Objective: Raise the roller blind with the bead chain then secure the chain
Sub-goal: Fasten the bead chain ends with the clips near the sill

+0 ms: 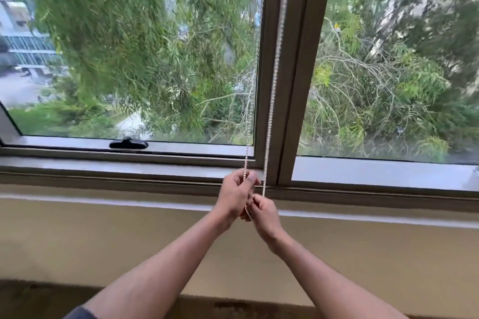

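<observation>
My left grip [234, 195] is closed around the left strand of the bead chain [271, 101]; my right grip [264, 212] pinches the right strand just below. Two strands hang along the window frame [293, 85] between two panes. One black latch [128, 143] sits well left, with bare wall below the sill.

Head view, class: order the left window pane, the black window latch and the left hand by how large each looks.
1. Left window pane
2. Left hand, though nearness enlarges it
3. Black window latch
</observation>
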`<state>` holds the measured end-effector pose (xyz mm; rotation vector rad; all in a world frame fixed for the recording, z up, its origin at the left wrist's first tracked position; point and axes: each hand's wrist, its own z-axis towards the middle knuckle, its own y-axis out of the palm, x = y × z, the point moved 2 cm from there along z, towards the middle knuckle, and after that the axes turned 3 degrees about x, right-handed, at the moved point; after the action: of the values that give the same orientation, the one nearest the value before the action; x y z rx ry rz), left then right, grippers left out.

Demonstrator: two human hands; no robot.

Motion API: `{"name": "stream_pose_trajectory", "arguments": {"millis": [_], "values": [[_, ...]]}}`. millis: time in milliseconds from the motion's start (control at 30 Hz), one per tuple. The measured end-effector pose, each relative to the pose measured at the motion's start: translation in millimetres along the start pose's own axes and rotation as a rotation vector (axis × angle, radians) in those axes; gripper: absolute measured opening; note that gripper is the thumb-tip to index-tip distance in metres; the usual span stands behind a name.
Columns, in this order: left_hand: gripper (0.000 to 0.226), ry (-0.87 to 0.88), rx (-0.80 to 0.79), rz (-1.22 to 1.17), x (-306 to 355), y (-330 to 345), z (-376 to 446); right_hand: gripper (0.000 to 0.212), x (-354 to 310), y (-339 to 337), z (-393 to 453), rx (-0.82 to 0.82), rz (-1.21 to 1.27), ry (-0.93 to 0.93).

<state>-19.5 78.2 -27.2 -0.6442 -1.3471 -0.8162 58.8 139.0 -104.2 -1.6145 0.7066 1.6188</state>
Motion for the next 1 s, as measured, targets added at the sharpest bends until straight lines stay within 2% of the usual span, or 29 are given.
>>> {"name": "stream_pose_trajectory", "arguments": {"millis": [167, 233, 300, 367, 500, 633, 700, 900, 1000], "values": [[0.027, -0.017, -0.042, 0.039, -20, 7, 19, 0.045, 18, -11, 21, 0.124, -0.227, -0.279], [0.024, -0.024, -0.035, 0.058, -26, 8, 28, 0.034, 25, -16, 26, 0.171, -0.258, -0.357], [0.021, -0.041, -0.04, 0.087, -31, 9, 34, 0.014, 32, -21, 31, 0.234, -0.248, -0.417], [0.019, -0.064, -0.038, 0.091, -38, 9, 38, 0.008, 36, -27, 35, 0.256, -0.25, -0.448], [0.022, -0.074, 0.09, 0.063, -50, 7, 41, 0.012, 39, -32, 44, 0.17, -0.256, -0.5], [0.024, -0.044, 0.193, 0.065, -60, 5, 39, 0.037, 45, -24, 41, 0.12, -0.253, -0.619], [0.022, -0.033, 0.196, 0.069, -62, 2, 38, 0.042, 47, -21, 38, 0.109, -0.231, -0.67], [0.016, 0.074, 0.249, 0.208, -70, -11, 35, 0.033, 52, -25, 29, -0.026, -0.295, -0.853], [0.016, 0.131, 0.228, 0.272, -77, -9, 30, 0.03, 55, -31, 29, -0.007, -0.369, -0.861]]}}
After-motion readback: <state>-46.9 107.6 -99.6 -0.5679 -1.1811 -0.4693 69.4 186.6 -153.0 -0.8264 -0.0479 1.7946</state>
